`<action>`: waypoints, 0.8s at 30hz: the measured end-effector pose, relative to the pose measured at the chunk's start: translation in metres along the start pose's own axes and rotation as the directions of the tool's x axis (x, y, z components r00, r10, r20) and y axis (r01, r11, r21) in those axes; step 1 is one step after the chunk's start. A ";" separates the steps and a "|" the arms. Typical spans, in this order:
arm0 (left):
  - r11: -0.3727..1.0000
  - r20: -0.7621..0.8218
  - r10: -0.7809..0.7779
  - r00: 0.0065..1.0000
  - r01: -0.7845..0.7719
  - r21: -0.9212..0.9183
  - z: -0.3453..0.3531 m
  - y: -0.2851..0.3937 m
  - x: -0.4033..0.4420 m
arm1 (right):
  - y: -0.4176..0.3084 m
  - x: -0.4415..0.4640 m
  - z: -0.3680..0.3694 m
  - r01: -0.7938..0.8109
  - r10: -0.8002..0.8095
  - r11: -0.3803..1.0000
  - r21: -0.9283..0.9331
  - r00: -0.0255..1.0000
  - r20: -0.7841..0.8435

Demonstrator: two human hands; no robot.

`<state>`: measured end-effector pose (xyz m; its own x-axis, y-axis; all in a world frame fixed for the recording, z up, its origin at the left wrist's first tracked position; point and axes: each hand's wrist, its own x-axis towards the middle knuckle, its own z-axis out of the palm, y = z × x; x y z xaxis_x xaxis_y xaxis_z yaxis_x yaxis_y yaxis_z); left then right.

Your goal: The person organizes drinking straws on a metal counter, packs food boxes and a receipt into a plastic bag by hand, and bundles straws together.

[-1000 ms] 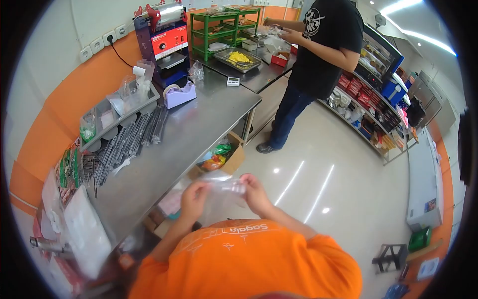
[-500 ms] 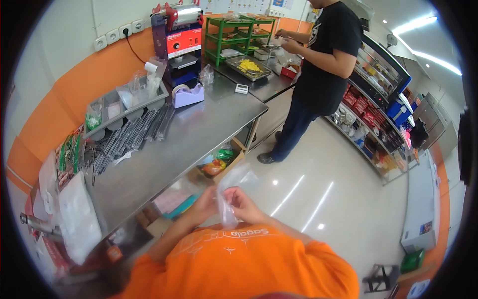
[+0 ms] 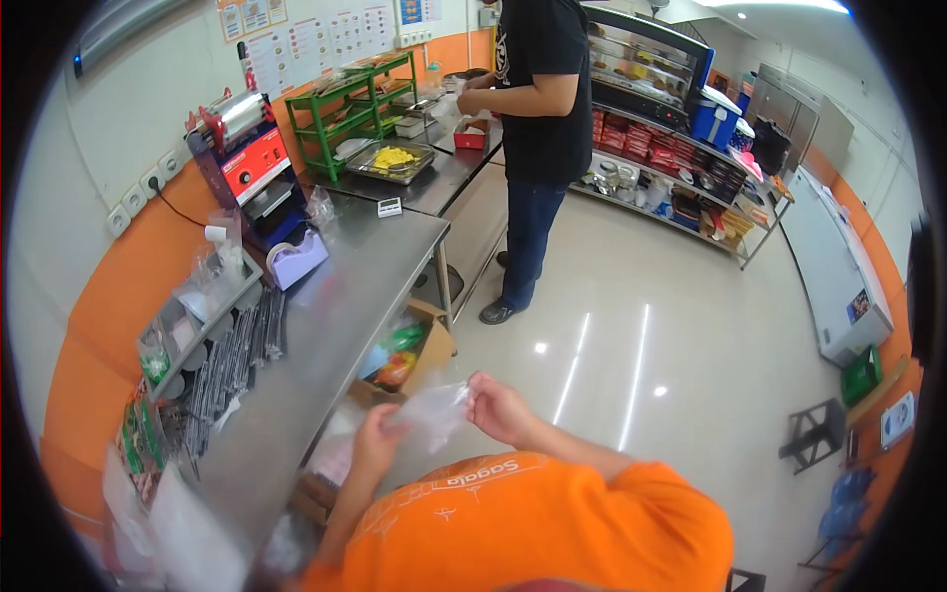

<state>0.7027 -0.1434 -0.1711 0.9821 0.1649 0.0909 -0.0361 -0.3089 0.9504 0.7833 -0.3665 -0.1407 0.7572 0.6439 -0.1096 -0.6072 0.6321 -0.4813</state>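
A clear plastic bag (image 3: 432,414) is stretched between my two hands, in front of my orange shirt. My left hand (image 3: 377,439) pinches its left edge. At the other side, my right hand (image 3: 496,407) grips the upper right corner between thumb and fingers. The bag looks thin and flat, and I see nothing inside it. Both hands are over the floor, just beyond the edge of the steel table (image 3: 340,326).
On the table stand a red-and-blue machine (image 3: 252,173), a lilac tape dispenser (image 3: 298,259), a grey divided tray (image 3: 202,321) and dark thin packets (image 3: 232,360). A cardboard box (image 3: 429,345) sits below. A person in black (image 3: 543,128) stands ahead beside a metal tray (image 3: 390,163).
My hands have moved apart, spreading the plastic bag that was bunched between them. The view has turned to the right. The other person still stands at the far counter.
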 end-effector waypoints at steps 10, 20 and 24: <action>0.714 0.161 -0.338 0.927 0.364 -0.598 -0.005 0.004 -0.023 | 0.006 -0.013 -0.047 -0.120 0.280 0.397 -0.910 0.960 -0.005; 0.652 0.066 -0.410 0.910 0.343 -0.676 -0.011 -0.014 -0.018 | 0.016 0.003 -0.003 0.080 0.112 0.245 -0.966 0.988 0.110; 0.546 -0.011 -0.419 0.908 0.243 -0.802 -0.002 0.007 -0.033 | 0.019 0.013 -0.009 0.119 -0.084 0.131 -0.984 0.990 0.109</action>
<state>0.6693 -0.1492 -0.1665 0.9046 0.2893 -0.3129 0.0707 0.6222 0.7796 0.7837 -0.3505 -0.1593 0.7751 0.6313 0.0268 0.2480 -0.2649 -0.9319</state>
